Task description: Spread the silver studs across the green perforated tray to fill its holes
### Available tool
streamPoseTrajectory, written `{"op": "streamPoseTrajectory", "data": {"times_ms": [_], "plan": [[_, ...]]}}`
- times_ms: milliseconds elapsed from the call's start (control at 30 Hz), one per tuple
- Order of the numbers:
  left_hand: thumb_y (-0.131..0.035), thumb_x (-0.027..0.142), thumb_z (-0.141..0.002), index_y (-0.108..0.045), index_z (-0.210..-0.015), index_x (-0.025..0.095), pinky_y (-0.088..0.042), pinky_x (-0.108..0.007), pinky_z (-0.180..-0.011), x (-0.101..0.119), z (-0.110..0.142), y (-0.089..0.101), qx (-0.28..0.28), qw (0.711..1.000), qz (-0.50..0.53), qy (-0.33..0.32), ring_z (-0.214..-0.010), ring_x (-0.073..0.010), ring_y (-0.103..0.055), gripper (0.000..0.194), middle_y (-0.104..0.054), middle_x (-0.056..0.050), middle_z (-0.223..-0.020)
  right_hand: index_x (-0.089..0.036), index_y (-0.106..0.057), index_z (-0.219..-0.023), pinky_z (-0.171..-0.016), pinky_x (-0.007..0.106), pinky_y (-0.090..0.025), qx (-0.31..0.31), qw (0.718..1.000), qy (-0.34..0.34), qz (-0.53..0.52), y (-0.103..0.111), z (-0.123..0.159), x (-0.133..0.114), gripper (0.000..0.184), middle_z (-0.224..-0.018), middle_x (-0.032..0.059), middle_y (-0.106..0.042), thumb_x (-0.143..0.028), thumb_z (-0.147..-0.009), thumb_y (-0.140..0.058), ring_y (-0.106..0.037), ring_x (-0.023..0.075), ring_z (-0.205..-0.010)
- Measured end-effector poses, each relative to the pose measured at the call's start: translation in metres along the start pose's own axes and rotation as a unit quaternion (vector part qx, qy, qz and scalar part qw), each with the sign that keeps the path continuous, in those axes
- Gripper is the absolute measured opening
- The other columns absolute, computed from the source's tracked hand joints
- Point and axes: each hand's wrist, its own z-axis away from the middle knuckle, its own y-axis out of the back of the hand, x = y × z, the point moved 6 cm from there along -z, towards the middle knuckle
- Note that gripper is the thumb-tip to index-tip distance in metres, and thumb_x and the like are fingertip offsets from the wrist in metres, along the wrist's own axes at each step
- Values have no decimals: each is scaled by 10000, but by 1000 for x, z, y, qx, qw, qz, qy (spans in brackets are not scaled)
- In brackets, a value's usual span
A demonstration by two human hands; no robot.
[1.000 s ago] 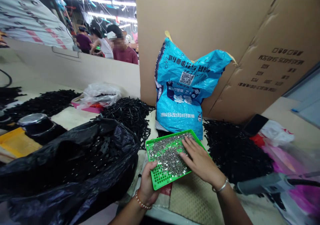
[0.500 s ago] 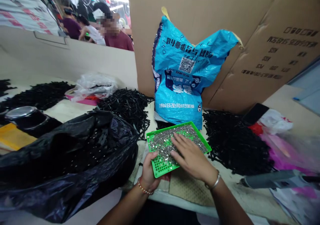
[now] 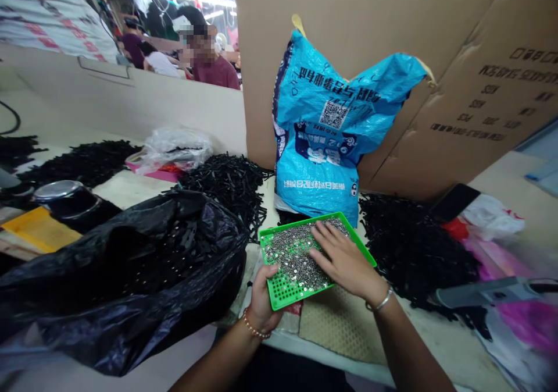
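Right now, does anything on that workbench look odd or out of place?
The blue sack behind the green tray looks odd: its printing appears upside down, as if the sack stands wrong way up, and its top edge dips in the middle.

Right fingers (image 3: 326, 242) over metal pieces (image 3: 304, 270)

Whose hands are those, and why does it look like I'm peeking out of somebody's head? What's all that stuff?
There's no robot here, just a person's two bare hands. A camera worn on that person's head looks forward and down, so you see nearly what they see. The left hand holds a green tray by its near corner. The tray carries lots of small shiny metal pieces, and the right hand rests over them. On the table lie heaps of black strips. A blue sack stands behind the tray.
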Motion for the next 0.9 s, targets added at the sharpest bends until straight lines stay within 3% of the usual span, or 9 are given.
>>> {"op": "streamPoseTrajectory", "data": {"times_ms": [100, 200, 367, 467, 533, 667, 733, 800, 900], "plan": [[-694, 273, -650, -701, -953, 100, -522, -425, -924, 2, 0, -2, 0, 1000, -4, -3, -944, -305, -695, 349, -748, -123, -993, -192, -336, -1548, -1229, 490, -209, 13, 1000, -7, -12, 3, 11, 27, 716, -1612, 68, -246, -655, -1009, -249, -212, 270, -1496], [-675, 272, -656, -705, -958, 103, -524, -420, -920, 2, -2, -2, 14, 1000, 1, 0, -906, -291, -703, 347, -753, -107, -942, -171, -291, -1565, -1236, 457, -198, 59, 998, -10, -23, 9, 17, 37, 714, -1630, 71, -195, -630, -1021, -230, -172, 247, -1507], [-673, 272, -665, -711, -965, 108, -508, -418, -945, 0, -1, -3, 4, 1000, 0, -7, -956, -303, -695, 344, -753, -101, -947, -29, -313, -1535, -1239, 427, -196, 55, 997, -50, -11, -3, -4, 44, 800, -1606, 166, -237, -630, -1016, -219, -213, 264, -1496], [-679, 271, -673, -709, -1003, 92, -500, -430, -947, 1, -1, -4, -12, 1000, -10, -20, -972, -309, -685, 377, -743, -128, -1026, -10, -335, -1521, -1238, 474, -175, 41, 997, -72, 4, -15, -15, 34, 833, -1610, 185, -211, -655, -1004, -235, -159, 307, -1504], [-686, 263, -671, -711, -979, 92, -501, -420, -930, 1, -4, -3, -7, 1000, -5, -18, -944, -302, -685, 354, -745, -121, -978, -34, -313, -1536, -1227, 505, -191, 15, 998, -62, -3, -22, -16, 13, 842, -1615, 178, -190, -675, -997, -225, -141, 323, -1504], [-684, 229, -661, -703, -816, 130, -506, -307, -800, 3, -12, 2, 40, 998, 24, -31, -765, -211, -665, 185, -720, -45, -782, -128, -307, -1555, -1218, 513, -210, -38, 998, 33, -27, -26, -8, -49, 753, -1621, 123, -167, -646, -1012, -244, -175, 304, -1501], [-668, 224, -664, -691, -756, 139, -497, -284, -766, 4, -14, 1, 47, 998, 32, -34, -726, -188, -646, 127, -708, -34, -755, -161, -326, -1550, -1222, 512, -202, -46, 996, 70, -31, -23, -5, -69, 678, -1618, 89, -184, -593, -1030, -272, -198, 285, -1498], [-658, 230, -674, -702, -768, 136, -499, -300, -802, 4, -16, -1, 33, 999, 33, -25, -760, -201, -653, 140, -719, -48, -789, -194, -324, -1551, -1225, 509, -203, -43, 995, 83, -32, -19, -3, -69, 634, -1614, 55, -202, -563, -1037, -290, -208, 268, -1497], [-664, 271, -688, -734, -881, 115, -489, -366, -907, 0, -15, -5, -15, 999, 36, 2, -900, -264, -674, 258, -745, -99, -920, -233, -349, -1543, -1211, 530, -253, -11, 999, 44, -19, -17, 5, -29, 645, -1601, 36, -256, -603, -1015, -313, -255, 282, -1481]]}}
